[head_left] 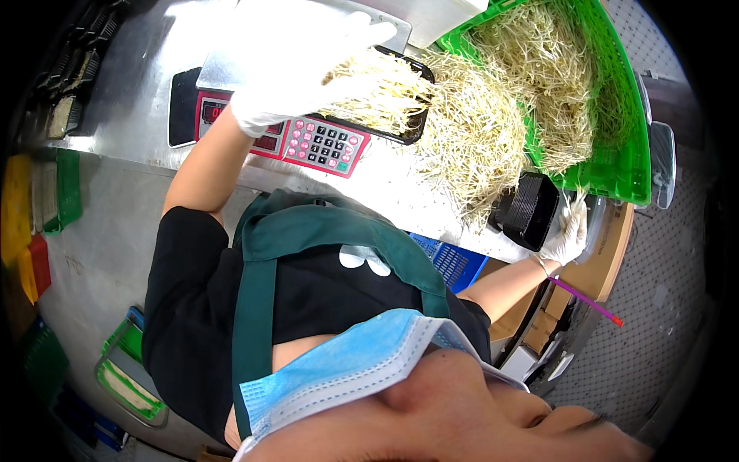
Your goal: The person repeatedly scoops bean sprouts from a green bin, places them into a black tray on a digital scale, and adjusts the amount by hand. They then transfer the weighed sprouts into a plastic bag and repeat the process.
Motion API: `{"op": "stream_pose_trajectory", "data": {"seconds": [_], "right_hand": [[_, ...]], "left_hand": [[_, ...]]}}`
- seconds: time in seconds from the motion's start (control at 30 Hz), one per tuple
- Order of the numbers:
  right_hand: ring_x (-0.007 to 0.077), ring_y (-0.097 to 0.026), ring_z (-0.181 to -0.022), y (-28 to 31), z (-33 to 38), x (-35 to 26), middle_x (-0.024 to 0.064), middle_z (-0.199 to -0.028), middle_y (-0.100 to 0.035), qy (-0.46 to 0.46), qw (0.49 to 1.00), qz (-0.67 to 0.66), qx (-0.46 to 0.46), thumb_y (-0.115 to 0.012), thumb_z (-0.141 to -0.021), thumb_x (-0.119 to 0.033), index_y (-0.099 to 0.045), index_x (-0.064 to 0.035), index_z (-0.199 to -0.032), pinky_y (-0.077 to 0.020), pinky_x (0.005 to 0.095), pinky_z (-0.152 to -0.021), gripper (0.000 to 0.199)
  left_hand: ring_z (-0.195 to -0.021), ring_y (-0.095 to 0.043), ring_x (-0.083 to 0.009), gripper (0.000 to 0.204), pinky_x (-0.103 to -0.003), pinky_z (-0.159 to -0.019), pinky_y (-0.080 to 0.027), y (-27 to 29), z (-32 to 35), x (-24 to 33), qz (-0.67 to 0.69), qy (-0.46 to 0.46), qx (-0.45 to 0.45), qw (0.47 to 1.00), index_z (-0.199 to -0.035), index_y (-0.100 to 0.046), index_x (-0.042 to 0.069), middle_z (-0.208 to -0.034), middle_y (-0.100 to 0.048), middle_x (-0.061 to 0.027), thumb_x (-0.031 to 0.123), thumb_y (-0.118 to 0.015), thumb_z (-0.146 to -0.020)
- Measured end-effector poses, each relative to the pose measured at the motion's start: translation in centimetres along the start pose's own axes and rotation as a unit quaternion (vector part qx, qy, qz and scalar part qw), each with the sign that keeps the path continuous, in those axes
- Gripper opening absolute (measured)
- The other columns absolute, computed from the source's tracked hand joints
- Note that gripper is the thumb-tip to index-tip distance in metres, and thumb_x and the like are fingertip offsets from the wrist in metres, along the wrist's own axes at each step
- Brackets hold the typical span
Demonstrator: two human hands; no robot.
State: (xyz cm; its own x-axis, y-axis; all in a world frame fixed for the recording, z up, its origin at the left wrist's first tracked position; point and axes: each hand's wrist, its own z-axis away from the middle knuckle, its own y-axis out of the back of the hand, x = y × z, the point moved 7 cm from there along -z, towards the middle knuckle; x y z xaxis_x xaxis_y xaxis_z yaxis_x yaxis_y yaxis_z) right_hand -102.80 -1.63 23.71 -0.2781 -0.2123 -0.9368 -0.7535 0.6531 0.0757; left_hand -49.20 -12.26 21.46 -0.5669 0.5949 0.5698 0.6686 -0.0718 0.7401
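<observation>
My left hand (289, 81), in a white glove, is at the black tray (422, 115) filled with pale bean sprouts (381, 92). It grips the tray's left end, thumb over the sprouts and a finger stretched along the far side; glare washes out much of this hand. The tray overlaps the red scale (327, 146) with its keypad. At the table's right end, my gloved right hand (566, 240) has its fingers closed around a few pale sprouts (577, 199). Beside it stands a stack of black trays (531, 212).
A loose heap of sprouts (469, 138) covers the table right of the scale. Behind it leans a green crate (627, 165) holding more sprouts. Filled black trays (65, 115) stand far left. A blue crate (454, 262) and a cardboard box (612, 254) sit below table height.
</observation>
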Motion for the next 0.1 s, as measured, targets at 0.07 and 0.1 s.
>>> {"op": "stream_pose_trajectory", "data": {"seconds": [0.07,0.1], "right_hand": [[0.017,-0.065,-0.085,4.1,-1.6,3.9,0.0149,-0.102,-0.066,-0.074,0.986,0.148,0.018,-0.06,-0.087,-0.006,-0.058,0.0045,-0.117,-0.0516,0.0234,-0.076,0.032],[0.0138,-0.063,-0.088,7.0,-2.8,7.9,0.0071,-0.103,-0.067,-0.163,0.912,0.375,-0.032,-0.068,-0.083,-0.013,-0.062,-0.0085,-0.118,-0.0521,0.0237,-0.078,0.036]], "left_hand": [[-0.124,-0.043,-0.0312,0.065,-0.04,-0.107,-0.03,2.0,0.9,-1.5,0.038,0.019,0.052,0.998,-0.141,-0.036,0.016,-0.139,-0.04,-0.0173,0.037,-0.062,-0.085],[-0.124,-0.043,-0.0296,0.061,-0.039,-0.108,-0.028,3.0,1.4,-2.4,0.059,0.026,0.076,0.995,-0.138,-0.041,0.015,-0.137,-0.043,-0.0161,0.034,-0.064,-0.085]]}}
